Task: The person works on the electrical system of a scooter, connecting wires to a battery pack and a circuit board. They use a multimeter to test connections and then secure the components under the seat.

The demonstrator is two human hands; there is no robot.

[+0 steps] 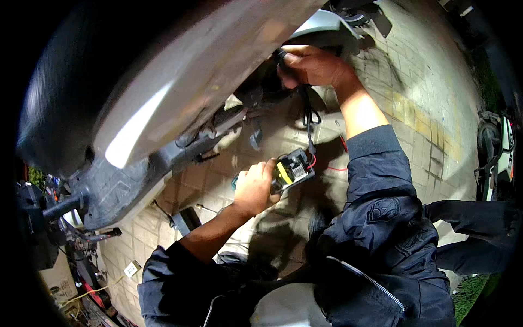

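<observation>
My left hand (255,188) is closed around an opened charger (297,170), whose circuit board and yellow-wrapped transformer lie exposed in a dark casing. A looped black cable (308,111) runs up from the charger's far end toward my right hand (318,66). That hand is raised beside the underside of a tilted scooter (201,71), its fingers closed on a black plug (280,55). Shadow and the body panel hide whether the plug sits in a socket. Near the charger, a short red wire (312,162) shows at the cable's end.
A dark box (187,219) stands on the paving (430,158) near my left forearm. Further left lie a white power strip (132,268) with a yellow cord and a cardboard box (57,279). At right are dark-trousered legs (474,220) and a parked two-wheeler (504,150).
</observation>
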